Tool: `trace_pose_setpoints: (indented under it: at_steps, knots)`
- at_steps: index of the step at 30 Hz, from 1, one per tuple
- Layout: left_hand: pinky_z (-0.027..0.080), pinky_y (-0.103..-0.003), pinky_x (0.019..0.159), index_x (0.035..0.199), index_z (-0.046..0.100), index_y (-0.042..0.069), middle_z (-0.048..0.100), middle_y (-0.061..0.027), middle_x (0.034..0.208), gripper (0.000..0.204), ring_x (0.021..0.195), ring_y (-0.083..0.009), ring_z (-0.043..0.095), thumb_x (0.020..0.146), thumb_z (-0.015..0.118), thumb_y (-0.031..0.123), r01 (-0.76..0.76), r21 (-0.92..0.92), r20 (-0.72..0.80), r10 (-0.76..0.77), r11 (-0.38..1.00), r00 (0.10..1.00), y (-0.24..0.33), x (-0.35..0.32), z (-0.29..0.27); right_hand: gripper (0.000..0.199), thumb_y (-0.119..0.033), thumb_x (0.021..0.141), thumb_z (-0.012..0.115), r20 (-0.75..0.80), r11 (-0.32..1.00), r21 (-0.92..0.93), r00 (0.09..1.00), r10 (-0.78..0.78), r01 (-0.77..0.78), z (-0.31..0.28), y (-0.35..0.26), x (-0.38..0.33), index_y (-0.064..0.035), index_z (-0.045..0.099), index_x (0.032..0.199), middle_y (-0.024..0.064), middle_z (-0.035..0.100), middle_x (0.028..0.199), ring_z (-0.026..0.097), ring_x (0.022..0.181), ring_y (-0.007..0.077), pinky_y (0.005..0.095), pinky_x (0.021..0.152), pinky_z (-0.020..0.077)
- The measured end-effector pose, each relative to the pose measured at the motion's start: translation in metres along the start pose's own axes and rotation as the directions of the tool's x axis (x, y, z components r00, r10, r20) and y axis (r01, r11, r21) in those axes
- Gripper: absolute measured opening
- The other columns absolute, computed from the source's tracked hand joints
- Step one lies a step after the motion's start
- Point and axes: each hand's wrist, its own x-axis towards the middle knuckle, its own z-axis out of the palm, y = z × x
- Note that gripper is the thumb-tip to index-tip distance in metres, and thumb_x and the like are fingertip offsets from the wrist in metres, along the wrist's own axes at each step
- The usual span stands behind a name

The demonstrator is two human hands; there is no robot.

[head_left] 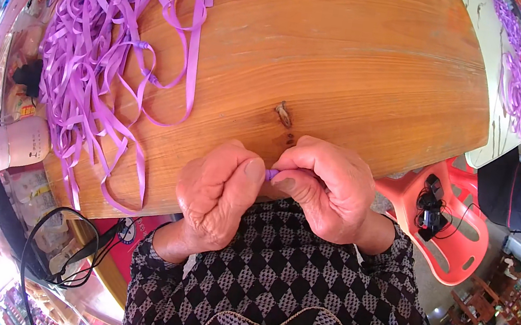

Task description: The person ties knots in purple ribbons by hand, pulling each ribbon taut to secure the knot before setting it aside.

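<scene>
Close together over the table's near edge, both my hands are closed on one small purple piece [271, 174], mostly hidden by the fingers. My left hand [220, 190] pinches it between thumb and curled fingers. From the other side my right hand [329, 188] pinches it too, thumb and forefinger pointing left. Whether the piece is ribbon or a small fitting cannot be made out. To the left lies a large tangled heap of purple ribbons [102, 43], with some loops hanging over the table's edge. Two small darker purple wrapped bits show on one loop.
The wooden table [378, 66] has a dark knot near my hands. A pale pink jar [18, 142] stands at its left, near black cables [81, 251]. At right a red plastic stool [459, 254] holds black adapters [431, 208]. Beyond, a person [520, 190] works beside a white table with more ribbons.
</scene>
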Motion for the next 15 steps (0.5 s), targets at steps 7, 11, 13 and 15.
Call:
trace_pose_setpoints:
  at_steps: [7,11,13,15]
  knots:
    - [0.037,-0.036,0.047,0.079,0.056,-0.001,0.050,-0.0115,0.063,0.014,0.051,-0.0284,0.049,0.092,0.056,0.005,-0.108,0.177,-0.028,0.115,0.978,0.993,0.002,0.000,0.004,0.014,-0.003,0.080,0.070,-0.063,0.990,-0.012,0.988,-0.142,0.141,0.009,0.006,-0.002,0.0009,0.057,0.085,0.0093,0.058,0.067,0.051,0.050,0.0199,0.0293,0.044,0.0359]
    - [0.036,-0.037,0.045,0.082,0.056,-0.002,0.050,-0.0123,0.064,0.011,0.051,-0.0294,0.049,0.092,0.054,0.003,-0.180,0.276,-0.080,0.209,0.944,0.975,-0.001,-0.003,0.013,0.017,0.004,0.073,0.070,-0.123,0.973,-0.068,0.966,-0.229,0.222,0.018,0.010,-0.004,0.0012,0.056,0.082,0.0102,0.055,0.064,0.051,0.049,0.0239,0.0328,0.043,0.0361]
    - [0.035,-0.038,0.045,0.084,0.055,-0.002,0.050,-0.0124,0.065,0.009,0.050,-0.0298,0.049,0.092,0.053,0.002,-0.169,0.302,-0.078,0.201,0.938,0.976,-0.001,-0.003,0.012,0.021,0.007,0.064,0.070,-0.152,0.974,-0.107,0.965,-0.215,0.200,0.023,0.008,-0.005,-0.0015,0.054,0.076,0.0105,0.050,0.062,0.049,0.050,0.0277,0.0374,0.042,0.0362]
    - [0.035,-0.037,0.045,0.082,0.056,-0.001,0.050,-0.0122,0.064,0.010,0.050,-0.0305,0.049,0.091,0.054,0.001,-0.182,0.320,-0.067,0.214,0.930,0.975,0.000,-0.002,0.012,0.022,0.008,0.062,0.069,-0.150,0.975,-0.108,0.967,-0.209,0.194,0.025,0.008,-0.005,-0.0016,0.054,0.076,0.0104,0.049,0.062,0.049,0.050,0.0275,0.0377,0.042,0.0361]
